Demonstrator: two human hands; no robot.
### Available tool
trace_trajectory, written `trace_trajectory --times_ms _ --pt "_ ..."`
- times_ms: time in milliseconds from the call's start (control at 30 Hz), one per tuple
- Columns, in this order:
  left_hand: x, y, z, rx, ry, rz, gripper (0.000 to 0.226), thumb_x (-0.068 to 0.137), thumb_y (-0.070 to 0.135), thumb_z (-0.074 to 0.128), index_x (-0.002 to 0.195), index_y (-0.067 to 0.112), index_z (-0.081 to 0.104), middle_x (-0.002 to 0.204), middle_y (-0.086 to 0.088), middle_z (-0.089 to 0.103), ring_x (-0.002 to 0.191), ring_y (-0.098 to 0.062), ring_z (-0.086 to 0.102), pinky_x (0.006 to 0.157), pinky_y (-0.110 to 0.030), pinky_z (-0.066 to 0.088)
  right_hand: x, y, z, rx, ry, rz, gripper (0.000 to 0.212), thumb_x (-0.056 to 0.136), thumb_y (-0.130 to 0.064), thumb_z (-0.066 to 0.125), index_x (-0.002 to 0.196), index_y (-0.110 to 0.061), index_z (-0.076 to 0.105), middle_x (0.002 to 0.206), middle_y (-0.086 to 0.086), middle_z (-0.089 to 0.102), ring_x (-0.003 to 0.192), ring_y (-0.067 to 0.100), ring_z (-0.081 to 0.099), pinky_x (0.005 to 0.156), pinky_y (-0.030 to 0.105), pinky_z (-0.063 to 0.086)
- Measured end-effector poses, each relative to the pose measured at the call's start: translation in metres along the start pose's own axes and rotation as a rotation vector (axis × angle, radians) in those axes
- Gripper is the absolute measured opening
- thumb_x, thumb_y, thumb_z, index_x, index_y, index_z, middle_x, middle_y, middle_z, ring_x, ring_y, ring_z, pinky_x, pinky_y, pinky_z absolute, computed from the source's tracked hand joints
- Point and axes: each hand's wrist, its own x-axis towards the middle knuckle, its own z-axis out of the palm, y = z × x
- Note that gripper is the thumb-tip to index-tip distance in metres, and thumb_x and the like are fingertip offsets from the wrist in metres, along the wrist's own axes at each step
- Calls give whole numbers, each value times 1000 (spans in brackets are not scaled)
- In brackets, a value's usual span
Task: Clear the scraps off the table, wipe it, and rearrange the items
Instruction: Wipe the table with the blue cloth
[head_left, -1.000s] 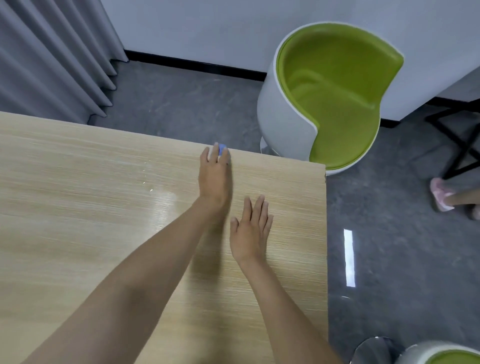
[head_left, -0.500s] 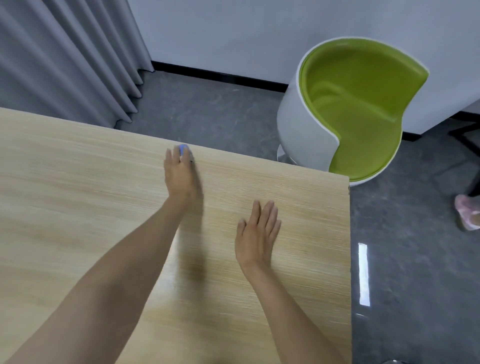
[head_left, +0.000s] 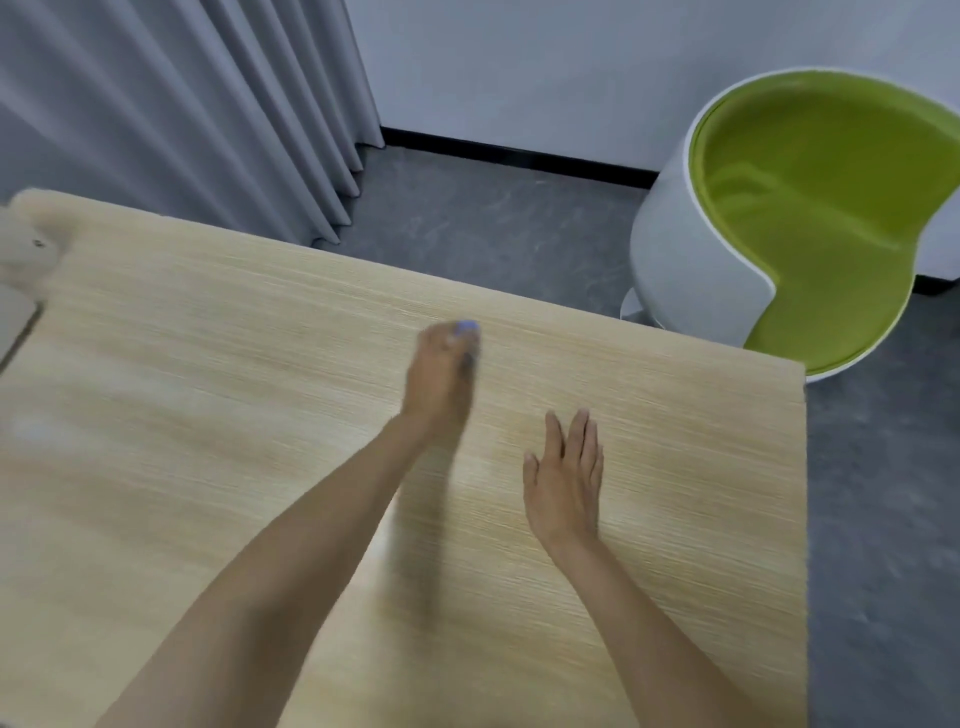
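My left hand (head_left: 441, 379) lies on the light wooden table (head_left: 208, 441) near its far edge, pressing down on a small blue cloth (head_left: 466, 327). Only a tip of the cloth shows beyond my fingertips, and the hand is blurred by motion. My right hand (head_left: 566, 478) rests flat on the table to the right of it, fingers straight and together, holding nothing.
A white tub chair with a green seat (head_left: 810, 208) stands on the grey floor past the table's far right corner. Grey curtains (head_left: 182, 104) hang behind the far left. Blurred beige items (head_left: 23, 249) sit at the table's left edge.
My left hand has slid the blue cloth leftward along the table's far edge. My right hand has stayed flat in place. The view has swung left.
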Motion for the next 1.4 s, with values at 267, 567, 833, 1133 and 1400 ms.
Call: trace_trajectory --times_ms 267,567,833,1133,1400 --pt "-15 -45 -28 51 230 -121 24 87 45 54 80 23 58 89 -2 53 84 -18 50 78 -45 36 -2 1 -2 -35 -57 -4 58 103 -36 18 152 -19 -7 156 13 -23 144 25 -22 119 39 -9" --pt "-44 -38 -32 129 -94 382 25 95 41 50 111 26 63 119 3 58 113 -14 51 91 -28 39 0 6 -3 -37 -89 -17 58 103 -38 17 151 -21 -9 156 12 -24 144 24 -24 119 37 -11" --pt "-92 3 15 177 -178 487 36 96 17 47 131 15 53 132 -13 55 114 -33 51 93 -39 46 2 7 -5 -33 -126 -25 59 103 -39 19 152 -21 -9 156 13 -24 144 24 -24 119 37 -11" --pt "-84 -58 -44 175 196 -197 46 80 -13 48 120 4 62 125 -26 54 100 -46 44 81 -52 47 1 13 -3 13 -132 -58 62 102 -39 22 152 -22 -10 155 10 -27 143 23 -26 118 38 -11" --pt "-97 -71 -45 287 -26 279 40 93 46 52 126 24 59 123 -2 56 113 -16 50 100 -30 38 -31 15 -4 -25 -10 -75 60 102 -39 22 152 -19 -4 157 15 -18 145 26 -18 120 42 -6"
